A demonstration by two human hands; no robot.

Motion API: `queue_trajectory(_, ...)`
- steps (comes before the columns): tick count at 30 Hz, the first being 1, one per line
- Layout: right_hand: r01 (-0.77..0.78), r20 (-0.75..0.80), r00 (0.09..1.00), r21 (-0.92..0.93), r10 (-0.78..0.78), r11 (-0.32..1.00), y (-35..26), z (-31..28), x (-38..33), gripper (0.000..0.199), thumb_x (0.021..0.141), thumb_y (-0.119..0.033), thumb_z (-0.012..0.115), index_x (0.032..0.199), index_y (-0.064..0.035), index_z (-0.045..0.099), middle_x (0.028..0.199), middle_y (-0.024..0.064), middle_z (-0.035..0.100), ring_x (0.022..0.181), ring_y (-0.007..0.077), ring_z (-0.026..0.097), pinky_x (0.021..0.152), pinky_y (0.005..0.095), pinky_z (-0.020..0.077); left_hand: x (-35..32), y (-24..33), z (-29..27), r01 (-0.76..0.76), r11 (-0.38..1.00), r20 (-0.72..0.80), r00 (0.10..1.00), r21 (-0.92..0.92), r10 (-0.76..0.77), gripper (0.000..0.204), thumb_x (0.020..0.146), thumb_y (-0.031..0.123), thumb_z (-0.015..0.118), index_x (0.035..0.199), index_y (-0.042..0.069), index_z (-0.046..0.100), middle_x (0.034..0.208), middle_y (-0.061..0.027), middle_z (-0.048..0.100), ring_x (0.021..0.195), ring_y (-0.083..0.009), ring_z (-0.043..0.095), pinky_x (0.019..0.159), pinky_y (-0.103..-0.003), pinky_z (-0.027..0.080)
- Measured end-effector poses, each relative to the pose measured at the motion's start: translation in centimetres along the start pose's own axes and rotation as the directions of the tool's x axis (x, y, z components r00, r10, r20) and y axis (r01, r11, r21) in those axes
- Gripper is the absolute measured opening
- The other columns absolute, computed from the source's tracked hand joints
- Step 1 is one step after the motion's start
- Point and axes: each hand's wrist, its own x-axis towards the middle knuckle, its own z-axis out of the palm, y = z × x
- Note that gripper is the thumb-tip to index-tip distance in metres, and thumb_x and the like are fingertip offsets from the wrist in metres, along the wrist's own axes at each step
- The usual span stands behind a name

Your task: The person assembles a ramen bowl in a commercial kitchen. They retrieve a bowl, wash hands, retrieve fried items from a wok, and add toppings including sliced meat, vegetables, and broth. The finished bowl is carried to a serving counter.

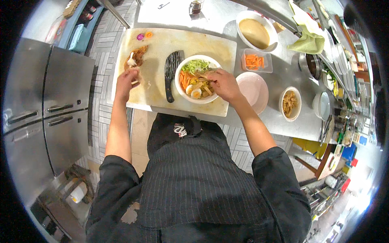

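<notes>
On the near half of the pale cutting board (pixel 162 87), your two hands are working side by side. Item one: your right hand (pixel 224 84) is hovering over the near-right rim of the white bowl (pixel 197 79), fingers pinched together on a small strip of topping, apparently so it can be set precisely among the contents. The bowl is sitting at the board's near-right part, carrying shredded lettuce (pixel 197 65) at its far side, carrot sticks (pixel 184 79) at its left and halved egg (pixel 196 94) near its front rim. Item two: your left hand (pixel 127 80) is resting at the board's left edge, fingers curled closed around a small pale piece; what it is cannot be told. Just beyond it, a heap of shredded brown meat (pixel 137 56) is lying near the board's far-left corner, within easy reach for picking. Item three: a black cleaver (pixel 172 73) is lying flat between hand and bowl, blade pointing away, handle toward you. Item four, on the steel counter (pixel 283 77) right of the board: a pink plate (pixel 253 90), a clear tub of carrot (pixel 255 61), a small bowl of fried bits (pixel 290 103), and a large bowl of tan sauce (pixel 255 32) toward the far edge.
</notes>
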Motion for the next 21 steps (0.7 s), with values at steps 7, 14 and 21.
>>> queue_trajectory(7,-0.278,-0.217,0.933,0.076,0.288,0.958,0.8,1.6,0.3,0.027,0.08,-0.012,0.079,0.106,-0.0109,0.073,0.091,0.0065,0.067,0.073,0.024,0.066,0.068,0.0372,0.0545,1.5,-1.6,-0.9,-0.364,0.722,0.464,0.883,0.588,0.067,0.023,0.094,0.021,0.07,0.101,0.0,0.076,0.089,-0.0081,0.075,0.083,-0.015,0.067,0.078,-0.032,0.054)
queue_trajectory(14,-0.458,-0.165,0.877,-0.009,0.451,0.889,-1.0,0.8,2.5,0.025,0.081,-0.018,0.079,0.104,-0.0112,0.071,0.094,0.0087,0.066,0.087,0.03,0.068,0.078,0.043,0.056,2.7,2.3,-3.1,-0.54,0.502,0.642,0.766,0.676,-0.04,0.021,0.092,0.017,0.071,0.104,0.001,0.075,0.098,-0.0161,0.075,0.087,-0.0255,0.072,0.076,-0.037,0.057)
queue_trajectory(21,-0.111,0.026,0.991,-0.375,0.13,0.92,-2.4,1.8,5.8,0.034,0.073,-0.024,0.081,0.105,-0.014,0.075,0.096,0.0111,0.065,0.099,0.0316,0.066,0.085,0.0467,0.0524,6.3,3.4,-2.1,-0.555,0.661,0.441,0.824,0.505,0.356,0.021,0.097,0.016,0.069,0.113,0.003,0.072,0.104,-0.0101,0.074,0.094,-0.0219,0.071,0.079,-0.035,0.057)
